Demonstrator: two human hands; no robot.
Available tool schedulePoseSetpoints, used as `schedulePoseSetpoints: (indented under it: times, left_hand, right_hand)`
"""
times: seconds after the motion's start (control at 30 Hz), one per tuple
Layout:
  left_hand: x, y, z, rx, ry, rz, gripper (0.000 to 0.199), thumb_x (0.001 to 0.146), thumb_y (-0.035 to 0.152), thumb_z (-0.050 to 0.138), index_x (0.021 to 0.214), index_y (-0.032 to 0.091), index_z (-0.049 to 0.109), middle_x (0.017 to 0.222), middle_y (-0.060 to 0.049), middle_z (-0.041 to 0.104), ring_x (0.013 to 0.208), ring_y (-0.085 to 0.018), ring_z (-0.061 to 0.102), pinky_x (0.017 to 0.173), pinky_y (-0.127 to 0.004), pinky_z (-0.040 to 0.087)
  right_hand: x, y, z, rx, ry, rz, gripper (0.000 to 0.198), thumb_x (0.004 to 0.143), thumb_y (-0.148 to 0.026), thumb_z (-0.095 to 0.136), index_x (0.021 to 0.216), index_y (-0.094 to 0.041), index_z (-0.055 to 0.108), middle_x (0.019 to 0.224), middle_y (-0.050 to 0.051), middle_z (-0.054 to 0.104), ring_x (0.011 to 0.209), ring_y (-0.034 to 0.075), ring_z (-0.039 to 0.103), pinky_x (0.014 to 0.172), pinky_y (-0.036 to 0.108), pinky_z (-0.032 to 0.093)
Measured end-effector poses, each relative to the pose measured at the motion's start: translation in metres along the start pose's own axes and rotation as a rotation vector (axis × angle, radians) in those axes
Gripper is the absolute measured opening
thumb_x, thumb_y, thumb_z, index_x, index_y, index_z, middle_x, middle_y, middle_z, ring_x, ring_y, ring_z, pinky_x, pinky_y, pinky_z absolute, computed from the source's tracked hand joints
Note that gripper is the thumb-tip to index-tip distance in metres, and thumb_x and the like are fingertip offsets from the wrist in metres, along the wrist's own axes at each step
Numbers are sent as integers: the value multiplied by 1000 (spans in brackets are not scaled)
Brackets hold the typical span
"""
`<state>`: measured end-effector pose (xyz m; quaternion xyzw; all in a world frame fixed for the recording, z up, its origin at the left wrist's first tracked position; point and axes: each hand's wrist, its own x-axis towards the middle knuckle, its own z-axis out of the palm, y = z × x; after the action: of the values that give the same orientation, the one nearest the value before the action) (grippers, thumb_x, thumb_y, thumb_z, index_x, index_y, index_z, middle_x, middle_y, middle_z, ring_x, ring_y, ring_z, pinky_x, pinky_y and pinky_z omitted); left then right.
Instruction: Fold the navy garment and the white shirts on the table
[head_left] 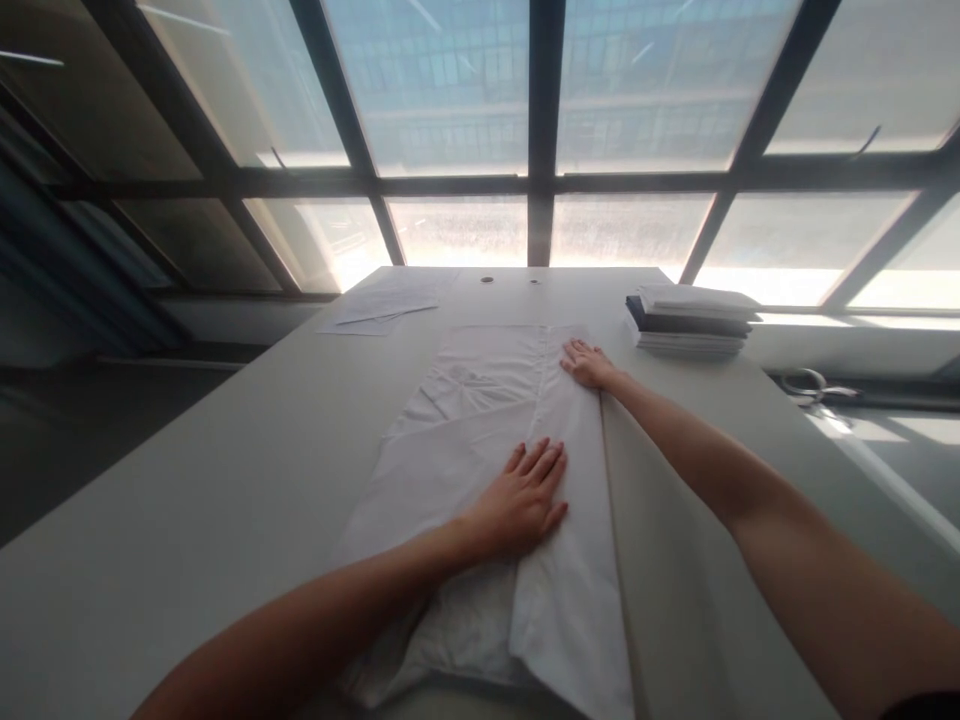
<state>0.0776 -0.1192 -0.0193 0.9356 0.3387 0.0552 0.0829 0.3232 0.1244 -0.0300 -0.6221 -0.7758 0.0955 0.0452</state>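
A white cloth garment (450, 470), possibly a shirt, lies spread lengthwise on the white table (247, 480). Its right side is folded over in a long strip, and wrinkles gather at its upper left. My left hand (521, 500) lies flat on the middle of the fabric, fingers spread across the edge of the folded strip. Farther off, my right hand (587, 363) rests flat near the top right corner of the cloth, fingers stretched out. Neither hand grips anything. The near end of the garment is rumpled and partly hidden by my left forearm.
A stack of folded cloths (690, 322), white with a dark one among them, sits at the table's far right. Sheets of paper (386, 303) lie at the far left. Beyond the table stand large windows (465, 230). A curled metal object (806, 388) is right of the table.
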Motion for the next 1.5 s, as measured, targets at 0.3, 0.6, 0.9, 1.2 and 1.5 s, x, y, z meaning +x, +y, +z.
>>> schedulePoseSetpoints:
  times: [0.3, 0.6, 0.9, 1.2, 1.5]
  left_hand:
    - [-6, 10, 3, -52, 10, -6, 65, 105, 48, 37, 160, 15, 28, 169, -16, 21, 157, -37, 3, 125, -58, 9]
    - [-6, 11, 2, 36, 4, 3, 66, 106, 50, 31, 160, 13, 28, 169, -17, 19, 157, -37, 2, 125, -57, 12]
    - [-4, 10, 4, 86, 13, -39, 69, 105, 54, 33, 161, 15, 28, 169, -17, 18, 156, -42, -3, 123, -59, 16]
    - [1, 9, -3, 56, 14, -141, 83, 99, 63, 40, 160, 8, 28, 168, -22, 14, 157, -37, 8, 125, -51, 17]
    - [9, 3, 0, 4, 55, -232, 67, 101, 36, 36, 160, 5, 27, 169, -14, 20, 157, -25, 12, 127, -42, 17]
  right_hand:
    - [58, 17, 2, -10, 56, 228, 67, 103, -46, 22, 162, -13, 24, 171, 16, 13, 157, 27, 10, 123, 56, 11]
    - [60, 22, 8, 97, 315, 246, 69, 101, -45, 32, 158, -7, 34, 167, 21, 24, 155, 30, 18, 123, 54, 17]
    - [40, 14, 5, 139, 366, -39, 54, 99, -32, 42, 146, -7, 54, 158, 17, 45, 151, 25, 32, 124, 42, 23]
    - [-4, 7, 1, 35, 49, -166, 62, 102, -47, 45, 157, -18, 41, 167, 14, 27, 155, 27, 22, 124, 52, 16]
    - [-108, -27, 7, -39, 171, -350, 54, 106, -40, 34, 153, -15, 47, 163, 16, 35, 154, 27, 26, 124, 51, 17]
